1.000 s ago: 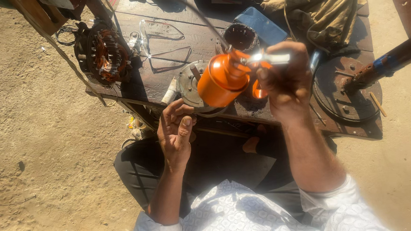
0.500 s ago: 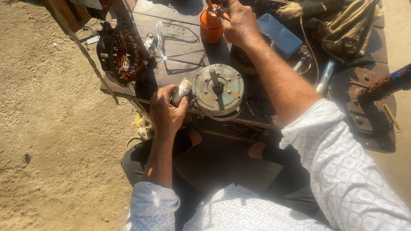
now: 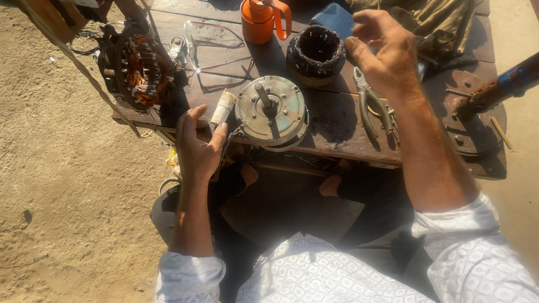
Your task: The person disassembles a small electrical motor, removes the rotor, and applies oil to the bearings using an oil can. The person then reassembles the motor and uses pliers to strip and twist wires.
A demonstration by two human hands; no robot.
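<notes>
A round grey motor housing [image 3: 272, 111] with a short shaft sticking up lies on a dark wooden workbench [image 3: 335, 123]. My left hand [image 3: 197, 146] rests at the bench's near edge, fingers touching a small white cylinder [image 3: 222, 107] just left of the housing. My right hand [image 3: 383, 50] hovers empty, fingers apart, above the bench beside a dark ring-shaped part [image 3: 316, 49]. An orange oil can [image 3: 265, 15] with a handle stands at the back of the bench, apart from both hands.
A copper-wound stator [image 3: 139, 69] sits at the bench's left end. Pliers [image 3: 371, 106] lie under my right wrist. A crumpled olive cloth [image 3: 428, 8] is at the back right, a rusty pipe [image 3: 511, 80] at right. Sandy ground lies to the left.
My right hand held the orange oil can over the housing, set it down at the back of the bench, let go and drew back. My left hand moved to the white cylinder.
</notes>
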